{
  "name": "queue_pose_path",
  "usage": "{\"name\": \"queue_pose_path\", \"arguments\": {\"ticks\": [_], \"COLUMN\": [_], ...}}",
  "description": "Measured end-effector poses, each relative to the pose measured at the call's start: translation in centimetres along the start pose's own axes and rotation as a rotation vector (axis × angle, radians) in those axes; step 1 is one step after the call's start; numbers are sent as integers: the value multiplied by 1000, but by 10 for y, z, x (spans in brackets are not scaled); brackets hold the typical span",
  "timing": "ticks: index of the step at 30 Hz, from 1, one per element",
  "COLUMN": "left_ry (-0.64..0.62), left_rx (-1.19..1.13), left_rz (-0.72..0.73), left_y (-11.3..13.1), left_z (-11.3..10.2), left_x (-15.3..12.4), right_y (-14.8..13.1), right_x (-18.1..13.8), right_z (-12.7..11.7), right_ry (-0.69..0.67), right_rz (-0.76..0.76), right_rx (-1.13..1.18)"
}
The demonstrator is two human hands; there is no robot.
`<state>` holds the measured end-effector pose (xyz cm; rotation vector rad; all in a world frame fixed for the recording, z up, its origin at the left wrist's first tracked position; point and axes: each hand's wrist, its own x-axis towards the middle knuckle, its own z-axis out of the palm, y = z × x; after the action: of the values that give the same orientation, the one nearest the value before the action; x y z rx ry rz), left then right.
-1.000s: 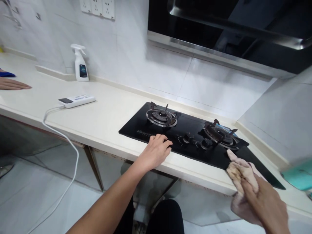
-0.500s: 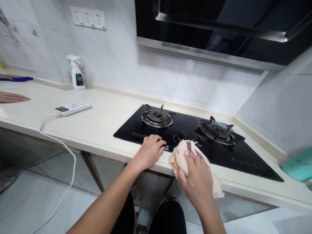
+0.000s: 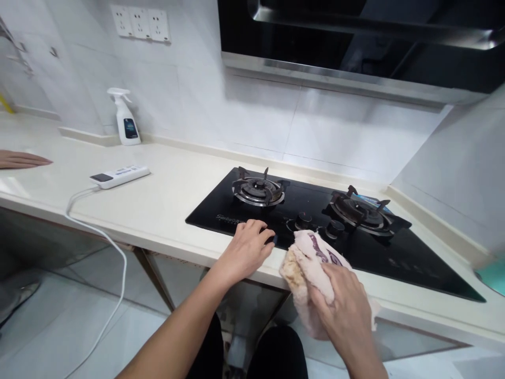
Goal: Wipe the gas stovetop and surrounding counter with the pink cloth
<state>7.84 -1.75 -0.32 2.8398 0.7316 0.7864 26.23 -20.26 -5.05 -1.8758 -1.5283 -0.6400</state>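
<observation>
A pale pink cloth (image 3: 311, 263) with purple lettering and a brownish stain is gripped in my right hand (image 3: 343, 300). It lies over the front edge of the black gas stove (image 3: 229, 210), and part of it hangs below the counter's edge. My left hand (image 3: 248, 247) rests at the stove's front left, fingers bent and spread, holding nothing. Two control knobs, the left one (image 3: 303, 220) and the right one (image 3: 334, 229), sit just beyond the cloth. Behind them are the left burner (image 3: 258, 190) and the right burner (image 3: 362, 215).
A white spray bottle (image 3: 128, 123) stands by the wall. Nearer lies a white power strip (image 3: 120, 176) with its cord (image 3: 122, 263) hanging to the floor. Another person's hand (image 3: 23, 159) rests on the counter (image 3: 165, 210) at far left. Above hangs the range hood (image 3: 335, 68).
My right hand has drawn the cloth slightly toward me and to the right. My left hand stays nearly in place. At far left, the other person's blue cloth has gone out of view.
</observation>
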Motion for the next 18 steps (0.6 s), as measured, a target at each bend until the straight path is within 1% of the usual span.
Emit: {"name": "queue_pose_path", "arguments": {"ticks": [3,6,10,12,15,18], "left_ry": [-7,0,9,9,18,31], "left_rx": [-5,-12,-22,-28,-30,-31], "left_rz": [0,4,21,24,22,16], "left_y": [1,1,2,2,2,2], "left_z": [0,-1,-2,-2,-1,1], "left_x": [-1,-2,-4,-4,-4,-4], "right_y": [17,43,83,97,102,92], "right_x": [-4,-11,-21,-20,-14,-6], "right_z": [-6,-13,-25,-31,-34,-33], "right_ry": [-33,-55,-77,-77,-105,-128], "right_rz": [23,70,235,295,337,358], "right_rx": [-7,-44,-133,-179,-257,-335]}}
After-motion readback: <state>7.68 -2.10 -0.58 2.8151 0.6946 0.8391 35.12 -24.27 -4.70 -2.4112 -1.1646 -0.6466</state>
